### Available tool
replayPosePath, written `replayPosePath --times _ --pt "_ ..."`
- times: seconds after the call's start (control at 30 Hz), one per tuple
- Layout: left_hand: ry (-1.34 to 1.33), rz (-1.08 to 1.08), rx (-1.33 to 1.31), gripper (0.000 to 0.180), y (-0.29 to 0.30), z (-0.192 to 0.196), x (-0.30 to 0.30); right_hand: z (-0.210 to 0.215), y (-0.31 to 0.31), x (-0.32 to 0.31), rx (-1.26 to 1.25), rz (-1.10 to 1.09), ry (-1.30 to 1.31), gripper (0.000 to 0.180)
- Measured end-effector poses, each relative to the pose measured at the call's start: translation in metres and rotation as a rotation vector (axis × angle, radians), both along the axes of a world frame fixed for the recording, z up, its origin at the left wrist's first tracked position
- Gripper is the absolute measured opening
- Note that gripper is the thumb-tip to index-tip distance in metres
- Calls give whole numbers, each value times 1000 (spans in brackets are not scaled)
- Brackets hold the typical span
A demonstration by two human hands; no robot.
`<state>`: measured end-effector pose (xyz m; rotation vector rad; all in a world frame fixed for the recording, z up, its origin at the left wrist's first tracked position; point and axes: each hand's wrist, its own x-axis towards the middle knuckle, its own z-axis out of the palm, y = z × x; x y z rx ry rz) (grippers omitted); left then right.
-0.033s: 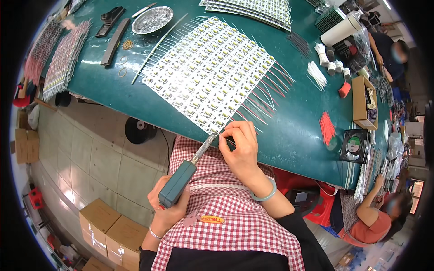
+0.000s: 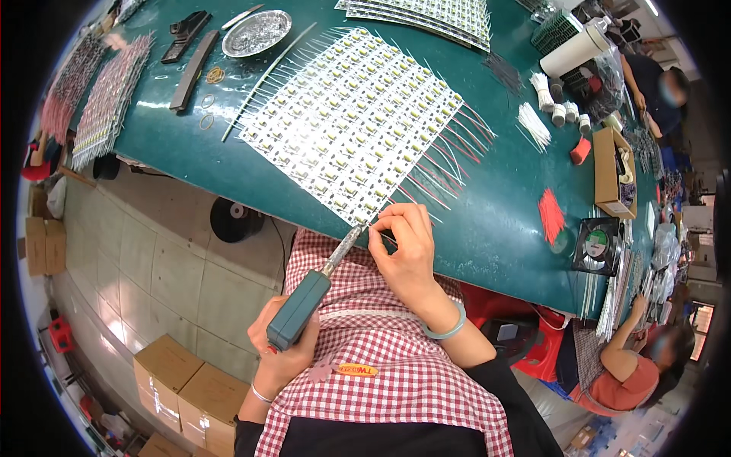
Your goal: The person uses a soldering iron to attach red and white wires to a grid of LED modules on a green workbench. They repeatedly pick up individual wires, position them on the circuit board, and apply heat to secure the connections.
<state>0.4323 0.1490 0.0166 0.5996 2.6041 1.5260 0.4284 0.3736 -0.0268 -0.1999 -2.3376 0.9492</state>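
A white panel of small circuit boards (image 2: 335,122), dotted with yellow-green parts, lies on the green table. Thin white wires stick out along its upper left edge, and red and white wires (image 2: 461,141) along its right edge. My left hand (image 2: 282,335) is wrapped round the dark green handle of a soldering iron (image 2: 299,308). The iron's metal tip meets the panel's near corner. My right hand (image 2: 405,247) is closed in a pinch beside that tip, at the same corner. A thin dark wire end shows at its fingers; what they grip is mostly hidden.
A metal dish (image 2: 257,34) and a dark bar (image 2: 194,70) lie at far left. Red wires (image 2: 550,216), white wires (image 2: 534,127) and a solder spool (image 2: 598,246) lie to the right, near an open cardboard box (image 2: 614,174). Two other people work at right.
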Motion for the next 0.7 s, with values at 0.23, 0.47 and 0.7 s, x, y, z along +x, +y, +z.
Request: replayPosePath --times 0.23,0.47,0.7 --pt "-7 156 7 22 -30 -10 5 -2 1 0 -6 -10 -3 19" --pt "-172 400 190 22 -11 1 -18 3 2 -1 -10 -11 -18 18" --pt "160 473 340 28 6 34 -105 57 2 7 92 73 -246 44"
